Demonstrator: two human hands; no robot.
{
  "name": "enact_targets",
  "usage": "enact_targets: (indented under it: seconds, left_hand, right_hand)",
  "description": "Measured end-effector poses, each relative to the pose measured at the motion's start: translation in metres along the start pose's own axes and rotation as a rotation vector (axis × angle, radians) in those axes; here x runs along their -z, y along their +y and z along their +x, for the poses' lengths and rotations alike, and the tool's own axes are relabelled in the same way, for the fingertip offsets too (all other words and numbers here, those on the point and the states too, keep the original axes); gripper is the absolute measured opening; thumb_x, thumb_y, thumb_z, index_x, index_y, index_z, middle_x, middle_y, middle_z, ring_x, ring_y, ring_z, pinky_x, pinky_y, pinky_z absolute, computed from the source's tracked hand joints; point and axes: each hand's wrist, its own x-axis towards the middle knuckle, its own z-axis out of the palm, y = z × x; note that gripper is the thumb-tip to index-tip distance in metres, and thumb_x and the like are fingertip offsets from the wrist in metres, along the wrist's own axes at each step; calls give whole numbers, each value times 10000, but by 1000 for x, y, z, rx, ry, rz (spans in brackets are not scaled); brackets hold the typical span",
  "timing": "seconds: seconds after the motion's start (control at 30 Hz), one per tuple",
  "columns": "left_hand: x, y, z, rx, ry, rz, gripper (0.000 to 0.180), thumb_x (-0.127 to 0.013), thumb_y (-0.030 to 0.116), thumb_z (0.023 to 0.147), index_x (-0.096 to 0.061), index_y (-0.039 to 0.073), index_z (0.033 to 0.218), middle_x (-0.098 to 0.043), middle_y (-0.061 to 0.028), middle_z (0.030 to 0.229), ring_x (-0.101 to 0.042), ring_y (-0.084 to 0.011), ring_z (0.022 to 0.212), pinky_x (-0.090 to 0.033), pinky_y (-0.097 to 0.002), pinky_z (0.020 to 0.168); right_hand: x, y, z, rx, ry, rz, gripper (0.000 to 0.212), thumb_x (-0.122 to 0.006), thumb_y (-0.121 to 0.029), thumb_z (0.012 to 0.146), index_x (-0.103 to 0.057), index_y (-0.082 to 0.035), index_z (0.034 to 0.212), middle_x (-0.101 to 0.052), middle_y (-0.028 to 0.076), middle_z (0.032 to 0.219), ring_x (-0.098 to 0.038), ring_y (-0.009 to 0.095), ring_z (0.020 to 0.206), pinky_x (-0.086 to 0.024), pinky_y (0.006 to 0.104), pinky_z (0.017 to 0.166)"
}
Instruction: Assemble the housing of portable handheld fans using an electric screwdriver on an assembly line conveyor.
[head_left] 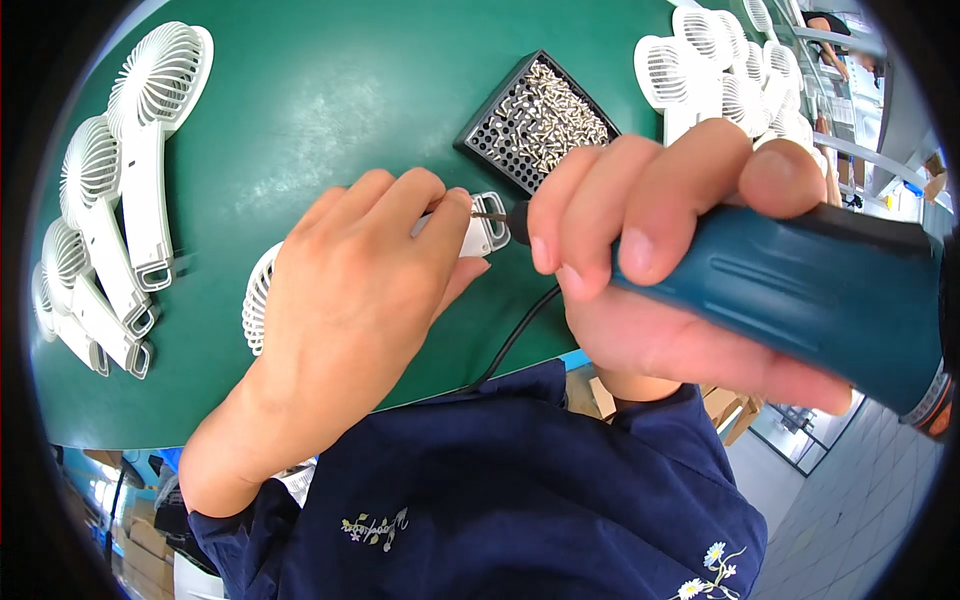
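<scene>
- From my end I see the left hand (365, 260) closed over a white fan (484, 238), holding it on the green table (270, 90); the handle's looped end pokes out past the fingers.
- My right hand (680, 235) is wrapped around a blue power screwdriver (790, 290), its bit (488, 215) pointing at that handle end. I can't tell whether the tip is touching.
- My main worry is the left fingertips, right beside the bit: if it slipped sideways, it could jab one.
- The driver lies well over toward level in my view; a poor angle could chew a screw head or scratch the plastic.
- A loose left grip could let the fan twist under turning force.
- The black tray (488, 145) of screws (550, 120) sits near my right fingers; a careless knuckle could scatter them.
</scene>
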Motion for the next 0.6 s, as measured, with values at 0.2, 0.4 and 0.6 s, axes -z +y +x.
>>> enact_targets:
  seconds: [0.2, 0.4, 0.6]
  left_hand:
    - [-2, -1, 0, -34, 22, 38, 342, -772, 149, 684, -647, 12, 971, -574, -56, 894, -567, -216, 795, -460, -338, 681]
    - [2, 1, 0, -3, -41, 40, 345, -737, 178, 756, -634, 17, 1044, -594, -83, 948, -578, -281, 810, -479, -395, 711]
    - [2, 1, 0, 2, -37, 48, 355, -741, 189, 753, -637, 20, 1048, -598, -80, 955, -580, -274, 813, -481, -393, 714]
  right_hand:
    - [23, -1, 3, 45, -203, -6, 827, -541, -752, 804, -415, -172, 1380, -547, 57, 952, -532, 209, 643, -460, 386, 581]
    - [32, 22, 25, 210, 48, -74, 972, -328, -923, 713, -488, -135, 1260, -538, 27, 747, -435, 168, 431, -376, 331, 372]
    - [39, 15, 26, 138, -26, -227, 977, -330, -927, 706, -489, -135, 1255, -550, 30, 764, -452, 171, 444, -387, 335, 380]
